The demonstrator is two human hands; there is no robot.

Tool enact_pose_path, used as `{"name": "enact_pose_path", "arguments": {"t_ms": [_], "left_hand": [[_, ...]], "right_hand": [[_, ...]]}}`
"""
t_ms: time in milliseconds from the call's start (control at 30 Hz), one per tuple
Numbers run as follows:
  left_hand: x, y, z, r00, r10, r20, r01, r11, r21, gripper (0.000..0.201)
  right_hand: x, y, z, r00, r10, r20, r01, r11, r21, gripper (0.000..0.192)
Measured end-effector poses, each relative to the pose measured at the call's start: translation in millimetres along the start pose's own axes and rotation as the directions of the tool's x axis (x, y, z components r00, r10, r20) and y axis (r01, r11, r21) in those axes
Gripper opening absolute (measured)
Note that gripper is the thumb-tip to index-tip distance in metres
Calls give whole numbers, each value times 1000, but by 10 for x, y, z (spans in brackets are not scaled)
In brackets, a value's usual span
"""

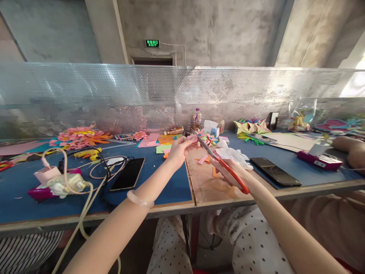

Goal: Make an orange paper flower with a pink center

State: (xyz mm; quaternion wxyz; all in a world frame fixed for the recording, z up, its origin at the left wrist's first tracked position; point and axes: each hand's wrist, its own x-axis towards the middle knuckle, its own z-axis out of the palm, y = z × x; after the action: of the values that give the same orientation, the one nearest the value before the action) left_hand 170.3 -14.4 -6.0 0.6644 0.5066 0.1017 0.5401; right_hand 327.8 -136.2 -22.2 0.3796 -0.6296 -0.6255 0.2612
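Held up over the table, my right hand (228, 173) is closed around the orange handles of a pair of scissors (230, 170). Their metal blades point up and to the left, the tips close to my left hand (182, 150). The thumb and fingers of that hand are pinched together; what sits between them is too small to make out. Below the scissors, a pink paper scrap (202, 159) and an orange paper piece (216, 173) lie on the bare wooden part of the table. A colourful paper flower (207, 137) is behind the blades.
A phone (128, 174) lies left, another phone (275, 172) right. Cables run from a power strip (65, 184). A yellow glue gun (88, 153), pink paper flowers (80, 137), a crumpled plastic bag (234, 155) and a bottle (197, 118) stand around. Another person's arm (349, 150) rests far right.
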Motion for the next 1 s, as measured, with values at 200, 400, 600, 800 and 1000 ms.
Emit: {"name": "enact_pose_path", "arguments": {"t_ms": [200,400,600,800,1000], "left_hand": [[-16,3,26,999,-23,23,23,1000,14,5],[-6,-16,16,999,-19,33,18,1000,18,4],[-25,-9,35,999,-21,39,20,1000,22,3],[-37,-1,50,999,-21,40,21,1000,17,4],[-26,-15,36,998,-17,58,17,1000,7,4]], "right_hand": [[8,-4,25,1000,7,-22,-7,1000,-5,61],[15,9,25,1000,6,-27,-7,1000,-18,60],[31,29,33,999,8,-34,-9,1000,-21,59],[45,87,22,1000,-4,-29,4,1000,-16,53],[60,136,24,1000,-16,-18,15,1000,-15,50]]}}
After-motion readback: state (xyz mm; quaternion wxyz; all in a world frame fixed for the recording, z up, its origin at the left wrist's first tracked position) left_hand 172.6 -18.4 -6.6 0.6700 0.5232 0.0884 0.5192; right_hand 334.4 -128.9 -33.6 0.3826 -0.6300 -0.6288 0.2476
